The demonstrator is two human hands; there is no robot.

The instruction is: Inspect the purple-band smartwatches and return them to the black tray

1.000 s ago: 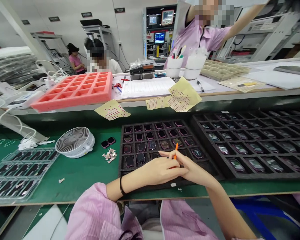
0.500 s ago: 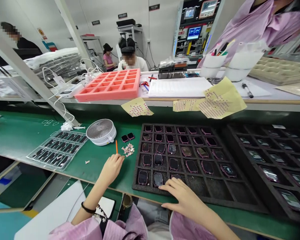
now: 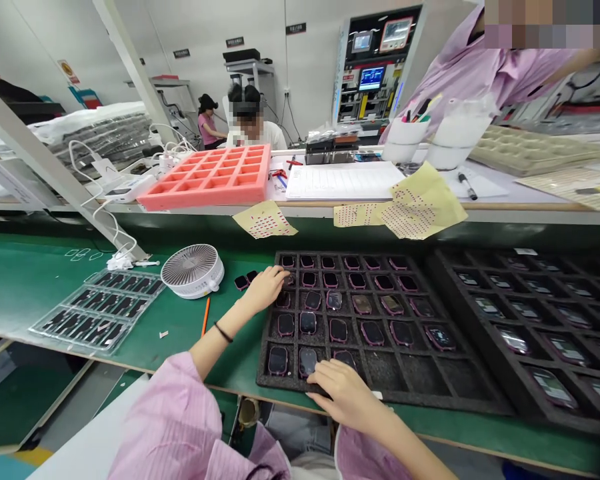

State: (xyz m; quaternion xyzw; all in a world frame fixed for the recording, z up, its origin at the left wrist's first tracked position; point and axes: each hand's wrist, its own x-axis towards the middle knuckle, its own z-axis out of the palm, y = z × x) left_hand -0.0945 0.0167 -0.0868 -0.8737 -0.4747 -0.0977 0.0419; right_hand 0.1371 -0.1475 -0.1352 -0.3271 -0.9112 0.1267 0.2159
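Okay, on the green bench mat [image 3: 30, 293], the left hand [image 3: 265, 290] reaches over the far left corner of a black foam tray [image 3: 430, 399], its fingers [image 3: 279, 272] spread loosely at a pink-rimmed watch casing [image 3: 289, 280]. The right hand [image 3: 347, 393] curves over the tray's near row of casings. From here, I can't tell whether either hand is gripping anything. A 2nd black tray [image 3: 525, 333] sits just to the right, its cells filled with casings. Over on the left, a white desk fan [image 3: 193, 270], an orange pencil [image 3: 205, 317] and a clear plastic tray [image 3: 97, 310] lie on the mat. Beyond them, the raised shelf [image 3: 505, 217] holds a pink foam tray [image 3: 205, 177], with yellow sticker sheets [image 3: 423, 203] overhanging its edge. A co-worker [image 3: 480, 80] in a pink smock stands far right, before a test machine [image 3: 373, 73] with lit screens.
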